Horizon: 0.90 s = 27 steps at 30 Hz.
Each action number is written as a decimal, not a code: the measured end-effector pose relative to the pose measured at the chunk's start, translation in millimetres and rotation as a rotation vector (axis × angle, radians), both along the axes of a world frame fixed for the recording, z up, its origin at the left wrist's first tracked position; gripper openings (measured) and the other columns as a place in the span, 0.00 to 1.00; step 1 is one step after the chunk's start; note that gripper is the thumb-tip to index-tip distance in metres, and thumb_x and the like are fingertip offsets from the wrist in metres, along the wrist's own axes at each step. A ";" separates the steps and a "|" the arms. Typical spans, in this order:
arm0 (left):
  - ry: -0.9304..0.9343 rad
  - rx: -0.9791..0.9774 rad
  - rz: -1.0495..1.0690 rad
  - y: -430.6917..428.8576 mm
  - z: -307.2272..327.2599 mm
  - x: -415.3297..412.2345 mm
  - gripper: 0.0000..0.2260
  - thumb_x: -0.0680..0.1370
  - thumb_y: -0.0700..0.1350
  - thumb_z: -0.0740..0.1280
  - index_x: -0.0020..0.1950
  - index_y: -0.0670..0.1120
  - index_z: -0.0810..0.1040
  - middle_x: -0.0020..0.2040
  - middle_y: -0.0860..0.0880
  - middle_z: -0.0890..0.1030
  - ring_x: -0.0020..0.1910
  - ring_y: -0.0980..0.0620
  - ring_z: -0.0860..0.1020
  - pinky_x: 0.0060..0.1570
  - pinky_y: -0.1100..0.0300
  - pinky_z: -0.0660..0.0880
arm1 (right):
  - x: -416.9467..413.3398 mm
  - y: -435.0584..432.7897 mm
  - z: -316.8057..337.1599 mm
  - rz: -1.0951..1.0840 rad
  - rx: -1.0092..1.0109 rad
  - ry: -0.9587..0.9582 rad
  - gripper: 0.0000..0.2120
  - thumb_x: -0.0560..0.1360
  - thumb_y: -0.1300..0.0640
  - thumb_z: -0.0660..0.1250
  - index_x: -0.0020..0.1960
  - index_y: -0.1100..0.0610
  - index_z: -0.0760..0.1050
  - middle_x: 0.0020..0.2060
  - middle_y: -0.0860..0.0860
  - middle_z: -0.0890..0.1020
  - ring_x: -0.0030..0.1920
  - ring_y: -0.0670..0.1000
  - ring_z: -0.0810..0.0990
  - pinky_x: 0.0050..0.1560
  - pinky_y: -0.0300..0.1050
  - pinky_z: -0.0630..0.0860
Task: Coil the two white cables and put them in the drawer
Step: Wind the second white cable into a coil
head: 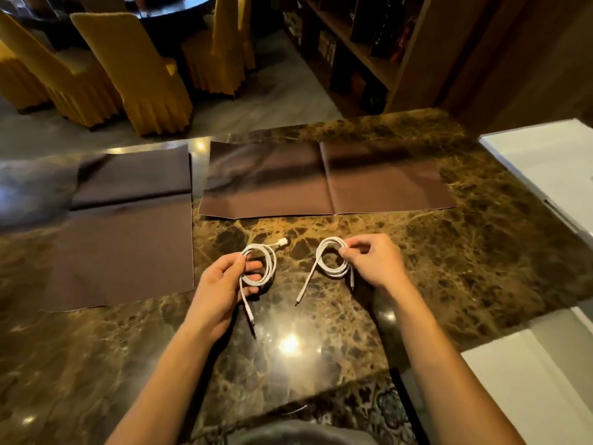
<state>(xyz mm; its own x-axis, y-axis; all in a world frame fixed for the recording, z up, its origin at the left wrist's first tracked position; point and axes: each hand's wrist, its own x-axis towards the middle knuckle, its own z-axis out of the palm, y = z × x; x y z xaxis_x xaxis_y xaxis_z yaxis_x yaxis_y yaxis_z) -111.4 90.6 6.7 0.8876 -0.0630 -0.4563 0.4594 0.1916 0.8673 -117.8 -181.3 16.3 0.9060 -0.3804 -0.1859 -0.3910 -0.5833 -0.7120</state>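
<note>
Two white cables are held as coils just above the brown marble counter [321, 332]. My left hand [221, 290] grips the left coil [271, 263] with fingers through the loop; one plug end sticks out toward the far right of the coil and another tail hangs down past my palm. My right hand [372, 261] pinches the right coil [333, 269] at its right side, between thumb and fingers; a loose tail trails down-left to the counter. No drawer is visible.
A brown folded sheet [327, 181] lies flat on the counter beyond the hands, and dark brown cloth [122, 239] covers the left side. White surfaces [545, 162] border the counter on the right. Yellow-covered chairs [134, 69] and a wooden shelf [369, 53] stand beyond.
</note>
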 end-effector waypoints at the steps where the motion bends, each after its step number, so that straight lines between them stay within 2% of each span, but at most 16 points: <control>1: -0.001 -0.007 -0.007 -4.5 1.5 -6.6 0.12 0.84 0.44 0.61 0.62 0.39 0.79 0.52 0.41 0.85 0.40 0.50 0.83 0.35 0.62 0.82 | -8.6 -5.1 0.3 -0.014 0.010 -0.020 0.03 0.72 0.53 0.76 0.45 0.50 0.86 0.34 0.44 0.83 0.40 0.46 0.81 0.44 0.40 0.71; 5: -0.016 -0.025 -0.055 -28.0 10.1 -32.3 0.10 0.84 0.42 0.61 0.59 0.41 0.80 0.51 0.42 0.84 0.45 0.48 0.85 0.44 0.55 0.85 | -42.5 -29.5 4.5 -0.055 0.072 -0.101 0.04 0.71 0.54 0.77 0.46 0.50 0.87 0.34 0.42 0.84 0.37 0.45 0.81 0.45 0.43 0.77; 10: -0.024 -0.003 -0.151 -78.6 20.5 -68.5 0.09 0.83 0.39 0.63 0.58 0.39 0.81 0.54 0.36 0.85 0.50 0.41 0.84 0.45 0.54 0.85 | -103.5 -79.0 12.5 -0.120 0.128 -0.181 0.05 0.71 0.53 0.77 0.46 0.50 0.87 0.39 0.43 0.86 0.42 0.44 0.84 0.46 0.42 0.79; 13: -0.043 0.030 -0.220 -120.6 21.9 -97.7 0.08 0.82 0.37 0.64 0.57 0.38 0.81 0.54 0.36 0.85 0.54 0.39 0.84 0.44 0.55 0.84 | -149.0 -112.2 17.6 -0.148 0.154 -0.191 0.05 0.70 0.56 0.77 0.46 0.52 0.87 0.37 0.42 0.86 0.39 0.43 0.84 0.45 0.43 0.81; 15: -0.064 0.062 -0.294 -151.9 23.4 -119.5 0.08 0.82 0.37 0.64 0.57 0.38 0.81 0.54 0.37 0.86 0.52 0.42 0.85 0.44 0.56 0.83 | -180.9 -132.9 19.2 -0.189 0.191 -0.212 0.05 0.71 0.60 0.77 0.46 0.54 0.87 0.35 0.45 0.86 0.36 0.44 0.83 0.43 0.43 0.80; 17: -0.081 0.073 -0.357 -183.5 24.7 -142.1 0.08 0.81 0.37 0.65 0.58 0.38 0.81 0.54 0.37 0.86 0.51 0.43 0.86 0.44 0.56 0.83 | -215.4 -153.5 18.8 -0.232 0.220 -0.223 0.04 0.71 0.63 0.76 0.46 0.57 0.87 0.35 0.47 0.85 0.35 0.45 0.82 0.41 0.38 0.78; 21: -0.142 0.119 -0.448 -241.2 23.3 -189.4 0.07 0.82 0.36 0.64 0.54 0.41 0.82 0.52 0.39 0.86 0.45 0.45 0.85 0.43 0.56 0.84 | -283.4 -199.9 9.0 -0.300 0.150 -0.195 0.05 0.70 0.55 0.77 0.46 0.52 0.87 0.34 0.42 0.85 0.39 0.44 0.84 0.45 0.41 0.79; 24: -0.141 0.120 -0.542 -276.4 16.3 -221.5 0.08 0.82 0.36 0.63 0.53 0.43 0.82 0.49 0.42 0.86 0.44 0.45 0.85 0.44 0.54 0.83 | -330.5 -233.0 -3.1 -0.363 0.120 -0.169 0.07 0.70 0.55 0.77 0.48 0.53 0.87 0.38 0.45 0.86 0.42 0.44 0.85 0.48 0.41 0.79; 27: -0.107 0.125 -0.592 -307.8 1.3 -246.7 0.08 0.84 0.37 0.61 0.57 0.40 0.79 0.49 0.43 0.86 0.42 0.47 0.85 0.40 0.56 0.83 | -367.1 -260.7 -16.4 -0.425 0.144 -0.125 0.09 0.71 0.54 0.77 0.51 0.53 0.87 0.40 0.46 0.86 0.43 0.44 0.85 0.51 0.41 0.80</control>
